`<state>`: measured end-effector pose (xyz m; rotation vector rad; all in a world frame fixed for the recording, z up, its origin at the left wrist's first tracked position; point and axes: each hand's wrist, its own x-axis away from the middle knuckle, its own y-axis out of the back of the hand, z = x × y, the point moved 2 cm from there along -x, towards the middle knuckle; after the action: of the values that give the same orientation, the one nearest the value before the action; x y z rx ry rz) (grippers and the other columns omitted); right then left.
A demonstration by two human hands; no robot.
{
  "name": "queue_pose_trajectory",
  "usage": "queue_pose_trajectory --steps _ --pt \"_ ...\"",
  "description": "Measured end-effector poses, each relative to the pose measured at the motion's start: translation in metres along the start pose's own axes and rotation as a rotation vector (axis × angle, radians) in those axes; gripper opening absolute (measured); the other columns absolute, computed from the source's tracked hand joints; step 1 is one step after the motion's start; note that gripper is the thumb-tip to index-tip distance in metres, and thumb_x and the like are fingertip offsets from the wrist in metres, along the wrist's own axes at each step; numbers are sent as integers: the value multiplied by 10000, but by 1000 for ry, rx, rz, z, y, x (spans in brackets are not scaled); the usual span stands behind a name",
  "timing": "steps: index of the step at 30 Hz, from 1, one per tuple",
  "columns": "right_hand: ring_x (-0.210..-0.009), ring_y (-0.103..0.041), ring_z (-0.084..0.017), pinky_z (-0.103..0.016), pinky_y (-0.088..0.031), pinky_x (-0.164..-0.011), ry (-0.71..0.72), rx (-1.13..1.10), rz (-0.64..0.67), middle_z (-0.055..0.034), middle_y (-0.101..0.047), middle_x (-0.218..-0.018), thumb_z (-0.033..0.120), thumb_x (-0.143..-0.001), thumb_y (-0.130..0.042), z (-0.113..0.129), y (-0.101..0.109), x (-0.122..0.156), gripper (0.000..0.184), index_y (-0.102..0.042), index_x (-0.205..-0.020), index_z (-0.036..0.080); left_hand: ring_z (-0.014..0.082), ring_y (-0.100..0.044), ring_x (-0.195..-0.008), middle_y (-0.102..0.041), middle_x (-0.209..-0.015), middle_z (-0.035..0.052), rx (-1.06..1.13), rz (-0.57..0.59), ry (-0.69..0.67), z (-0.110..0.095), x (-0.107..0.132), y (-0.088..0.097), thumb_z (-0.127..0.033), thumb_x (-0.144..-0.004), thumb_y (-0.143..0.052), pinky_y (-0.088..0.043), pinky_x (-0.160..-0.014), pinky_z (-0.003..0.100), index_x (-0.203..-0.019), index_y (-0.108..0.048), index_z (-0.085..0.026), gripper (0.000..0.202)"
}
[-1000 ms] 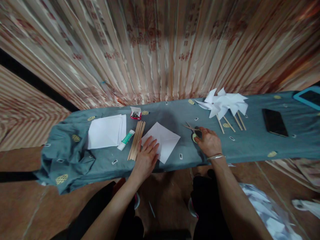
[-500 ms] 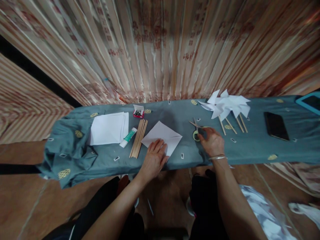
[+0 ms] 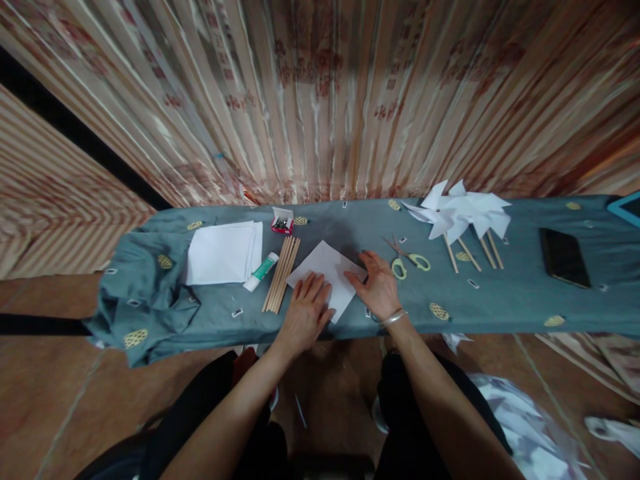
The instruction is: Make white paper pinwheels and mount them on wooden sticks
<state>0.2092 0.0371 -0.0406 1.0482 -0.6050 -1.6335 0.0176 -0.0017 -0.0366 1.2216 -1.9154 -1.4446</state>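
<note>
1. Dim, warm indoor light; the curtain point(image 3: 320, 100) glows reddish, brightest near its centre.
2. The paper square point(image 3: 327, 273) and the pinwheels point(image 3: 460, 213) are the palest patches, without glare.
3. A soft dark shadow lies on the worktop point(image 3: 500, 293) just behind the paper square.
4. Strong wide-angle bending: the worktop bows and the curtain stripes fan outwards.
5. The corners are smeared and soft; the floor point(image 3: 50, 400) is dark.

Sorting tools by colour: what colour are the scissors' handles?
Pale yellow-green; the scissors show best in the head view.
</note>
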Motion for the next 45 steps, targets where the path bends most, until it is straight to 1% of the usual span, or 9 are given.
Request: queue_pose_trajectory --steps 3,6,13,17,26,35,37,40,45 --pt "-1228 -523 -331 -487 -431 -1011 0 7 34 -211 -575 -1335 401 -848 -559 11 -16 -2 497 -596 -1236 93 307 -306 -1441 -468 -1470 169 -9 6 -8 1 0 -1 -312 -917 -548 -287 -1152 555 -1335 -520 -130 457" --pt "-1221 -523 -318 -480 -431 -1018 29 -3 43 -203 -584 -1326 322 -855 -523 10 -21 -2 447 -597 -1231 92 316 -306 -1439 -462 -1477 163 -18 11 -6 1 0 -1 -318 -922 -541 -283 -1155 552 -1338 -519 -127 458" --pt "-1195 -551 -303 -484 -437 -1027 59 9 -2 -211 -615 -1280 280 -880 -454 -17 -7 1 422 -600 -1219 76 317 -302 -1442 -453 -1485 162 -6 22 -9 2 1 -1 -313 -914 -556 -276 -1161 545 -1334 -518 -121 462" --pt "-1182 -562 -302 -502 -440 -1025 59 7 -13 -193 -636 -1251 278 -883 -450 -27 1 2 402 -604 -1211 104 317 -305 -1441 -454 -1484 163 7 32 -2 2 1 1 -321 -919 -547 -290 -1155 547 -1338 -514 -129 461" --pt "-1172 -559 -308 -516 -442 -1017 57 7 -11 -197 -638 -1242 238 -876 -439 -27 1 2 390 -603 -1205 107 320 -295 -1447 -447 -1485 177 -14 -39 27 16 17 0 -345 -923 -537 -292 -1147 577 -1343 -509 -155 462" --pt "-1150 -577 -277 -472 -449 -1016 68 25 -38 -199 -655 -1211 181 -896 -361 -29 -2 1 383 -640 -1140 84 320 -318 -1436 -490 -1451 176 -24 -32 39 18 21 4 -332 -913 -558 -297 -1153 572 -1325 -528 -132 460" --pt "-1147 -583 -272 -472 -450 -1014 63 5 -45 -195 -664 -1197 202 -920 -335 -29 -1 1 390 -643 -1135 95 316 -308 -1442 -481 -1459 176 -14 -33 42 17 21 5 -338 -914 -553 -303 -1147 582 -1331 -523 -145 460" --pt "-1130 -597 -283 -474 -457 -1005 68 -7 -35 -200 -677 -1170 310 -954 -351 -26 1 2 411 -643 -1143 92 323 -308 -1442 -469 -1469 172 -14 -38 43 17 21 4 -345 -915 -550 -309 -1143 588 -1332 -522 -156 458" --pt "-1124 -607 -298 -457 -469 -988 85 -15 26 -197 -679 -1185 448 -953 -380 -17 7 1 507 -630 -1192 78 340 -338 -1423 -490 -1450 169 -32 -64 46 16 21 4 -336 -903 -571 -306 -1146 587 -1301 -544 -140 444"
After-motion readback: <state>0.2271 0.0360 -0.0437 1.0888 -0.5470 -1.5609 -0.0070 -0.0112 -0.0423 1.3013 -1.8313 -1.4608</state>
